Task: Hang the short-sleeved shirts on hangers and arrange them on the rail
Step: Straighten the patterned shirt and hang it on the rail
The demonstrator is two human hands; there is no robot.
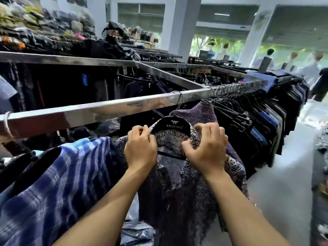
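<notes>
Both hands are on 1 patterned shirt, dark with a pale leaf-like print, which hangs on a black hanger just below the rail. The left hand pinches the collar edge at the hanger's left shoulder, fingers curled tight. The right hand has its fingers curled into the collar fabric on the other side, thumb tucked toward the neck opening. The hanger neck shows between the 2 hands, and its wire hook loops over the rail straight above the grip.

Left of the grip, a blue plaid shirt hangs touching the patterned one. Just behind and right of the grip is a purple striped shirt. Further right, a packed row of dark shirts on black hangers fills the rail. Below the grip, clear plastic bags lie under the hem. Far left of the grip, a wire tie wraps the rail. A cross bar joins the rail beyond the hook. More racks and a white pillar stand behind, blurred.

Writing: "ARISTINO" in white on the hanger neck, with a small winged logo above it. The neck label inside the collar is too blurred to read.
</notes>
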